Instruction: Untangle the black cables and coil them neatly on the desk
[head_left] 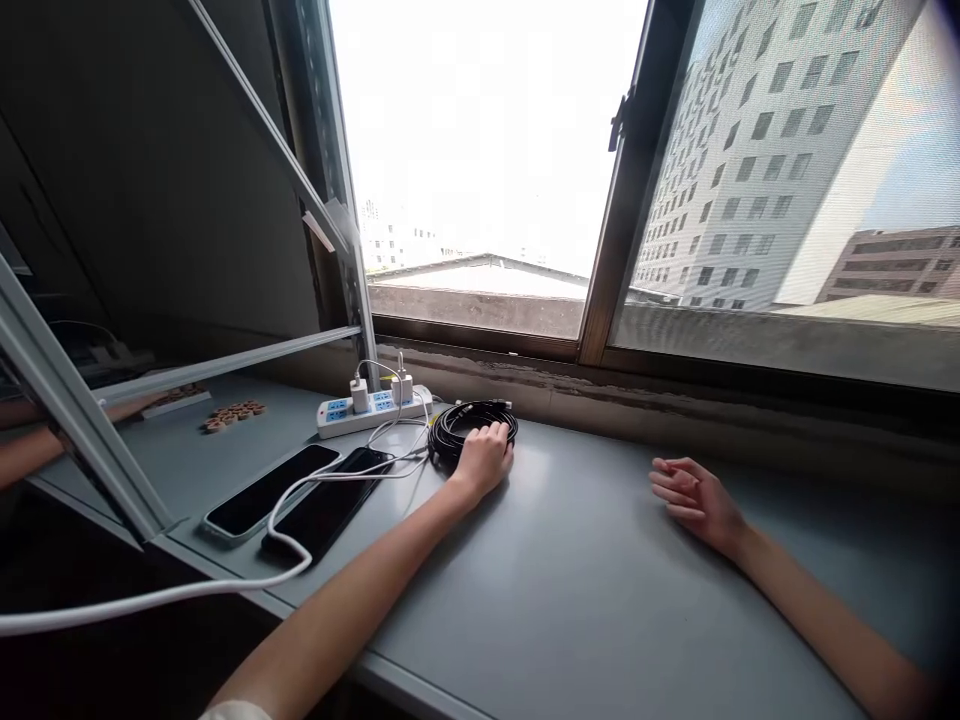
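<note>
— Where is the person's left hand (484, 457)?

— It lies palm down on the coil of black cable (459, 424), which sits on the grey table (585, 590) just below the window (600, 300). The fingers are close together and curved over the near side of the coil. Whether they grip it cannot be told.

— And the right hand (694, 495)?

— It rests on its edge on the bare tabletop, well apart from the coil. Its fingers are loosely curled, point towards the left hand and hold nothing.

— What lies beside the coil?

— Just to its left is a white power strip (371, 410) with two white chargers (361, 392) plugged in. Nearer the person, a pale-rimmed smartphone (262, 490) and a dark smartphone (330, 505) lie side by side, screens up. A white cable (225, 582) loops across the dark one and runs off the table's front edge.

— Anything else?

— Small wooden pieces (234, 412) are clustered farther left, and another person's forearm (22, 455) shows behind a metal frame (75, 420).
</note>
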